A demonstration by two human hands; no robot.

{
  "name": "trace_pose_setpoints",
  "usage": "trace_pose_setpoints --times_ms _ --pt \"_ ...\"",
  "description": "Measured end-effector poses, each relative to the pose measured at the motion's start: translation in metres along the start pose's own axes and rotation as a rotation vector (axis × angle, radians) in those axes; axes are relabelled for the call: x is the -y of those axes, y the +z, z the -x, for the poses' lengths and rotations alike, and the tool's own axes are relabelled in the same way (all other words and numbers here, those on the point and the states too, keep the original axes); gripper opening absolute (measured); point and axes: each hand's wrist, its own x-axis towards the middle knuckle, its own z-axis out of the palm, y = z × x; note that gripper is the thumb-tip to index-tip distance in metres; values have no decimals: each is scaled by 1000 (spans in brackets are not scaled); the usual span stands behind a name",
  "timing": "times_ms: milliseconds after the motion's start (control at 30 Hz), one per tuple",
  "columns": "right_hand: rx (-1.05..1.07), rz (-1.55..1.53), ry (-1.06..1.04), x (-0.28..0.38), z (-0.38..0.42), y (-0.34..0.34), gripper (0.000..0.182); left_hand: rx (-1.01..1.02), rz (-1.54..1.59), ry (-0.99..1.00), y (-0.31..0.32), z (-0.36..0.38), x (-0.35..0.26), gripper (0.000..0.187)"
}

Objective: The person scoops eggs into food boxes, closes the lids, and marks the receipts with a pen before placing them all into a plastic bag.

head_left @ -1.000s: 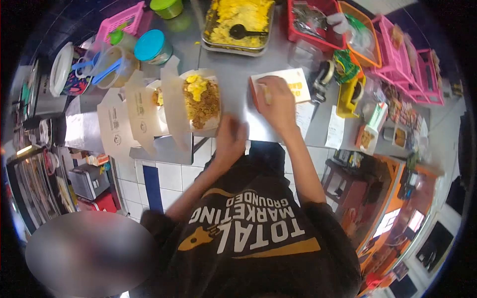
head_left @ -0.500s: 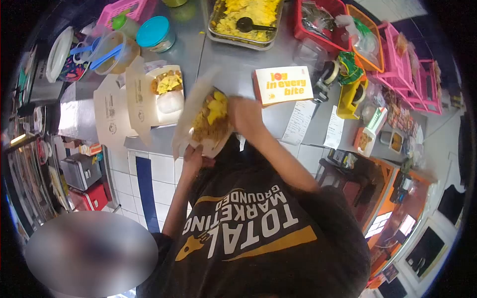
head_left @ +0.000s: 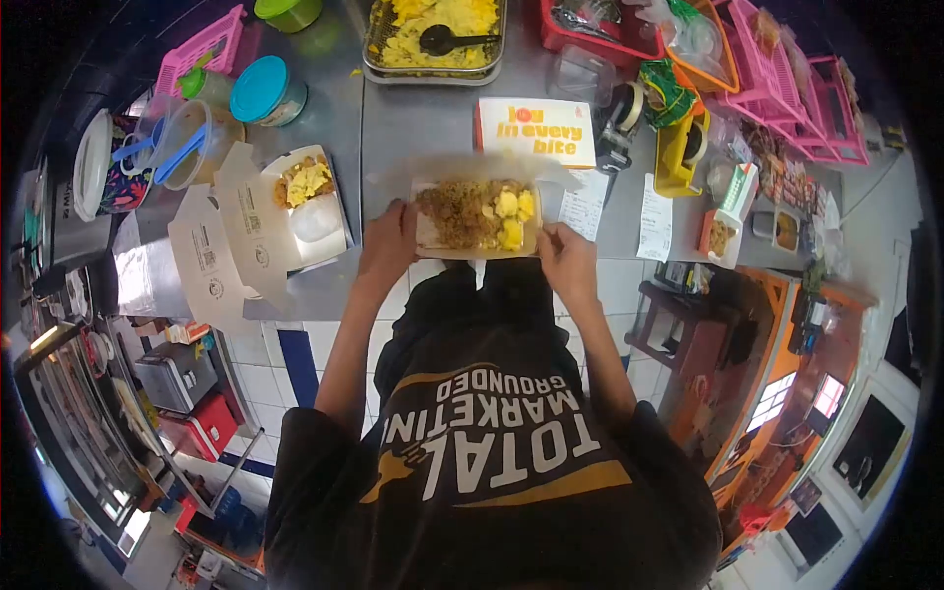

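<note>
A paper food box (head_left: 425,234) with its lid raised is held level in front of me at the table edge. Inside lie brown crumbly food and, at the right end, yellow chunks. My left hand (head_left: 388,246) grips the left side of the box, fingers closed on it. Closed on the right corner is my right hand (head_left: 570,264). Just beyond the box sits a shut box printed "joy in every bite" (head_left: 536,133). Another open food box (head_left: 329,231), holding white rice and yellow-topped food, stands left of my left hand.
A metal tray (head_left: 433,71) of yellow food with a black spoon stands at the back. Tubs, including a blue-lidded one (head_left: 265,90), are at left. Receipts (head_left: 655,221), a yellow tape dispenser (head_left: 678,162), a red basket (head_left: 629,44) and pink baskets (head_left: 777,88) are at right.
The held box has turned from tilted upright to level and moved right. My right hand has gone from above its food to its right corner. The camera view has shifted.
</note>
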Motion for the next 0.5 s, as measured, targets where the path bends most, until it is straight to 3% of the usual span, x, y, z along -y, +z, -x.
trace_pose_setpoints --times_ms 33,133,167,233,267,333,433,467,500 --pt "-119 47 -79 5 -7 -5 17 -90 -83 100 -3 -4 -1 25" --pt "-432 204 -356 37 -27 -27 22 -629 -156 309 -23 11 -26 25" --pt "-518 265 -487 46 -40 -31 24 -611 -211 457 -34 9 -34 25" --pt "-258 167 -567 37 -66 -34 27 -573 -313 753 -53 -14 -45 27" --pt "-129 116 -607 34 -78 -33 29 -415 -260 741 -56 -24 -41 27" --pt "-85 36 -584 19 -98 -19 31 -110 -150 711 -55 -42 -32 27" --pt "-175 -150 -524 6 -99 8 32 -32 215 705 -32 -55 -26 24" --pt "-230 -224 -495 8 -98 20 32 -99 339 646 -22 -51 -27 24" --pt "-101 -467 -190 22 -82 26 33 -165 461 585 -8 -41 -35 25"
